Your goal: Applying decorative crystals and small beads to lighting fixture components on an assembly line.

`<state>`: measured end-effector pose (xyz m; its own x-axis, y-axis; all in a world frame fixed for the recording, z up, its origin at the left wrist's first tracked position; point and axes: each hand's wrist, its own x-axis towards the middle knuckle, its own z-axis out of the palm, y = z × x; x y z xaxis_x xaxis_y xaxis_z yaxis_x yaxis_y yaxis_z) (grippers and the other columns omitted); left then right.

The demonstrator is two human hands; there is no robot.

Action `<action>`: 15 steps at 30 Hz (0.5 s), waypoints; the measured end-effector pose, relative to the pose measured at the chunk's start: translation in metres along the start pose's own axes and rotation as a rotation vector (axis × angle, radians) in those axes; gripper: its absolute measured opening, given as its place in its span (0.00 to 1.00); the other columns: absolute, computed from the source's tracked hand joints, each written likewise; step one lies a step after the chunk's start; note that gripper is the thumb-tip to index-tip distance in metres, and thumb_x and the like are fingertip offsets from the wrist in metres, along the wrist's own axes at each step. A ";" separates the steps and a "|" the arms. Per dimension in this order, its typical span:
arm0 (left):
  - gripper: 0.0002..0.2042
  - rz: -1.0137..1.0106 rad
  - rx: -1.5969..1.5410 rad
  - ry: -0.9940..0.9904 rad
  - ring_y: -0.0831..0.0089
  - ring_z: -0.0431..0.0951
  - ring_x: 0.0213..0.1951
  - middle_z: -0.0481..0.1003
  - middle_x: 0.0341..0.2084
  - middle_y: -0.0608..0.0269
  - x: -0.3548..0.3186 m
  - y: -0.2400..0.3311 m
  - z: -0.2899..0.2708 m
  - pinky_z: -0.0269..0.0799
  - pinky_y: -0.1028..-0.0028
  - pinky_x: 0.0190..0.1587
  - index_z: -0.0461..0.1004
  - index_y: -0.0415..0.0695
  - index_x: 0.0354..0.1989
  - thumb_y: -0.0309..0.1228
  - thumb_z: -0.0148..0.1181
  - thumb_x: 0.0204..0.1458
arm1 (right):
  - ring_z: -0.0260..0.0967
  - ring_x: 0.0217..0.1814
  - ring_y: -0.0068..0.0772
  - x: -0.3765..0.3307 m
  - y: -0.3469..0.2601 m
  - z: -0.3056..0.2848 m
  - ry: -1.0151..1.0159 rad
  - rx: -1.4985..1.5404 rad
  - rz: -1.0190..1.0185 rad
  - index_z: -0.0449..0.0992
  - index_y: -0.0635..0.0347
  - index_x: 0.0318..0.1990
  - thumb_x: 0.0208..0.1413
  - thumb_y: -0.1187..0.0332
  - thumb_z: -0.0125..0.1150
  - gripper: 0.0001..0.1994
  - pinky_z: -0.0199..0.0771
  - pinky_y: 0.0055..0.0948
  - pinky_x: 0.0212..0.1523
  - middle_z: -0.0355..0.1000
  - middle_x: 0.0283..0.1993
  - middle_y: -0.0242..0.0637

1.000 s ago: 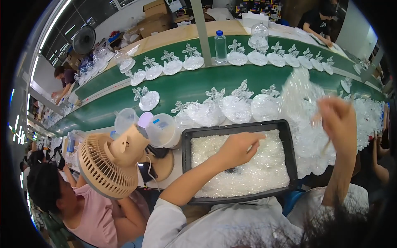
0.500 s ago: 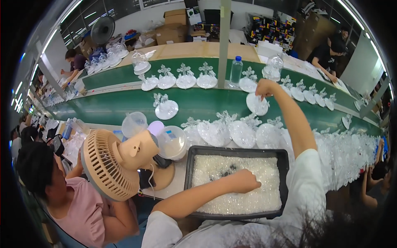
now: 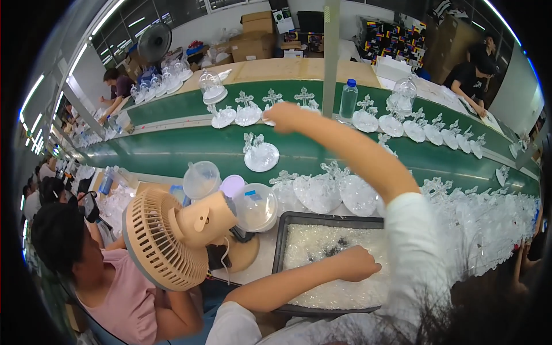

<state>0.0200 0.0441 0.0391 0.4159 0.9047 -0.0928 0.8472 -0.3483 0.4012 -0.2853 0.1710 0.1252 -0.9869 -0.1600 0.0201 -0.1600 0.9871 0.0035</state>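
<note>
My left hand point(image 3: 357, 264) is closed in a fist, palm down, over a black tray point(image 3: 280, 244) of clear glittering beads point(image 3: 313, 290). Whatever it may hold is hidden. My right hand point(image 3: 292, 118) is stretched across the green belt to a row of clear crosses on round white bases. It covers part of one cross ornament point(image 3: 271, 99); its fingers are smeared and partly hidden, so a grip cannot be made out. A similar ornament point(image 3: 261, 156) stands on the nearer belt. Behind my right forearm, another cross ornament point(image 3: 386, 144) shows only in part.
A beige fan point(image 3: 164, 238) stands left of the tray, beside clear plastic tubs point(image 3: 257, 208). Many glittering white discs point(image 3: 317, 194) crowd behind and right of the tray. A blue-capped bottle point(image 3: 348, 103) stands by a post point(image 3: 331, 63). A co-worker in pink point(image 3: 118, 293) sits at left.
My right hand has moved left, from a cross ornament on the nearer belt to the row behind; that ornament stays on the belt. My left fist keeps its place over the tray. The view has shifted slightly.
</note>
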 end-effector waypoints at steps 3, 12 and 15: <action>0.11 -0.018 -0.174 0.057 0.47 0.77 0.45 0.77 0.40 0.44 -0.003 -0.003 -0.007 0.71 0.55 0.49 0.75 0.41 0.43 0.29 0.53 0.53 | 0.75 0.52 0.45 0.029 -0.034 0.025 0.145 -0.037 -0.328 0.77 0.44 0.51 0.42 0.69 0.69 0.23 0.79 0.44 0.44 0.77 0.46 0.41; 0.08 -0.065 -0.113 0.159 0.51 0.79 0.40 0.77 0.34 0.50 0.007 -0.008 -0.005 0.75 0.56 0.41 0.75 0.40 0.36 0.29 0.53 0.51 | 0.79 0.41 0.48 0.036 -0.009 0.025 0.057 -0.209 -0.177 0.84 0.51 0.35 0.51 0.59 0.57 0.12 0.79 0.46 0.39 0.81 0.39 0.41; 0.07 -0.081 -0.033 0.066 0.52 0.80 0.38 0.77 0.33 0.53 0.006 -0.013 -0.002 0.76 0.56 0.39 0.76 0.40 0.33 0.29 0.54 0.50 | 0.79 0.43 0.47 -0.031 0.025 -0.024 0.256 -0.399 -0.223 0.83 0.50 0.37 0.51 0.62 0.60 0.09 0.78 0.47 0.37 0.80 0.39 0.41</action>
<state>0.0104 0.0545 0.0346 0.3233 0.9440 -0.0662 0.8651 -0.2664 0.4250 -0.2580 0.2003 0.1485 -0.8852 -0.4103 0.2191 -0.2960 0.8604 0.4149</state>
